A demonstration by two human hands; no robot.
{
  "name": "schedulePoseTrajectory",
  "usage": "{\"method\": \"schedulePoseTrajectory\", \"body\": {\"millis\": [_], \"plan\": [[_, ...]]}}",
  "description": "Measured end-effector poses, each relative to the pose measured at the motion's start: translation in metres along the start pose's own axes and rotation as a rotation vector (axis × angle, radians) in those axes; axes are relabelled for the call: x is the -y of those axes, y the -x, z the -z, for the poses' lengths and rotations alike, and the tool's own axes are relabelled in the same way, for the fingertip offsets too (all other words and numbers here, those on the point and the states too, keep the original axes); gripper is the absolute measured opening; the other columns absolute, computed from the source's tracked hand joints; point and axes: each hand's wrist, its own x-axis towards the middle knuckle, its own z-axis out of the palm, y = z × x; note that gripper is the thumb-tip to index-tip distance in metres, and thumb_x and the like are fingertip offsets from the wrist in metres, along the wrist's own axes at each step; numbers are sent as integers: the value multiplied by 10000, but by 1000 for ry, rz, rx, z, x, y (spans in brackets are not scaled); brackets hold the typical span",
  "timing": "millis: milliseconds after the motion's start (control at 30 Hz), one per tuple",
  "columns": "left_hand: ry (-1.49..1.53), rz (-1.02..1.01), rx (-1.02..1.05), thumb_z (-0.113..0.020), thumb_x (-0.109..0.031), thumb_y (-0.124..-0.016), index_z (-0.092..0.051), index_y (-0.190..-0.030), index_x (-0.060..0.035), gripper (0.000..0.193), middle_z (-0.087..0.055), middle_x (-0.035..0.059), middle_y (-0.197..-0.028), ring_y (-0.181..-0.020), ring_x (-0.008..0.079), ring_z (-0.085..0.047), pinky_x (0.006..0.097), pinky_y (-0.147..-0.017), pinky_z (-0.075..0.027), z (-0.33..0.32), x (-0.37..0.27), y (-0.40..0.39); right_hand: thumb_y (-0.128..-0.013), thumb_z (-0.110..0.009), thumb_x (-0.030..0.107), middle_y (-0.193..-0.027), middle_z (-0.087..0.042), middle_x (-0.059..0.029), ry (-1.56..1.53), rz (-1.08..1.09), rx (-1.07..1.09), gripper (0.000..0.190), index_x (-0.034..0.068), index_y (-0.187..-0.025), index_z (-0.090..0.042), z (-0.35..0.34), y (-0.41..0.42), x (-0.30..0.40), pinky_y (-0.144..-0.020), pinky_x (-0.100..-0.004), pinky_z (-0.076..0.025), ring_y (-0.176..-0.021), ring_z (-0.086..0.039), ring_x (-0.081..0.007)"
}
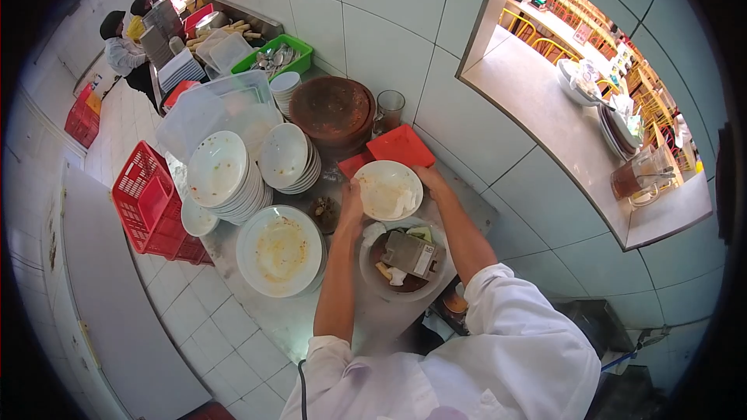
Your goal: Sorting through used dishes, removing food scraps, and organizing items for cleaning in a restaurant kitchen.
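A soiled white plate [382, 186], with crumpled tissue and food residue on it, is gripped at opposite rims by my left hand [351, 201] and my right hand [430, 179]. It is above the far side of a translucent plastic basin [370, 281]. In that basin lie a grey carton [408, 252], tissue, green scraps and other waste. Red square dishes [402, 146] are just beyond the held plate. To the left of my left forearm are large dirty plates [280, 251] in a stack. A small brown bowl [324, 213] with scraps is near my left hand.
Tall stacks of white plates [219, 169] and bowls [286, 154] crowd the metal table [257, 318]. Beyond are a stone mortar [331, 108], glass mug [390, 108] and green cutlery basket [303, 61]. Red crates [149, 204] flank the table. A serving hatch [525, 93] opens at right; co-workers [125, 52] stand far left.
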Motion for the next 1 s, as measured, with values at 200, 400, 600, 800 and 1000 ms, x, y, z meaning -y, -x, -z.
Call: {"method": "schedulePoseTrajectory", "body": {"millis": [200, 400, 600, 800, 1000], "plan": [[-4, -12, -30, -354, -476, -1049, -347, -1375, -63, 526, -513, 151, -1318, -1177, 241, -559, 389, -933, -504, 11, 1, 2, -760, -796, 317, -1268, -581, -177, -67, -232, -374, 734, -12, -1329, -470, 0, -36, 2, -850, -447, -552, -1115, -602, -296], [-181, -64, -26, -371, -505, -1039, -333, -1414, -34, 603, -495, 175, -1351, -1239, 252, -491, 399, -1019, -412, 13, -8, -2, -819, -777, 241, -1335, -521, -161, 72, -242, -227, 682, 79, -1370, -408, 4, -52, 8, -904, -490, -543, -1139, -581, -334], [-269, -102, -22, -358, -469, -1049, -403, -1322, 8, 552, -536, 216, -1272, -1182, 272, -517, 399, -1009, -393, 12, -18, 4, -851, -749, 207, -1187, -611, -82, 108, -169, -26, 486, 106, -1251, -492, 16, -30, 16, -842, -450, -565, -975, -643, -229], [-324, -78, -19, -368, -456, -1046, -406, -1320, 10, 543, -547, 248, -1264, -1178, 309, -538, 410, -1003, -399, 16, -16, -5, -898, -688, 243, -1169, -617, -83, 55, -269, 232, 419, 120, -1252, -500, 35, -37, 22, -910, -444, -538, -1014, -637, -251], [-344, -67, 26, -379, -488, -1036, -350, -1394, -1, 606, -518, 237, -1328, -1228, 307, -513, 410, -1023, -390, 23, -18, -5, -888, -701, 260, -1267, -548, -128, -381, -261, 271, 507, 131, -1308, -449, 24, -44, 2, -998, -535, -477, -1136, -595, -310]]}}
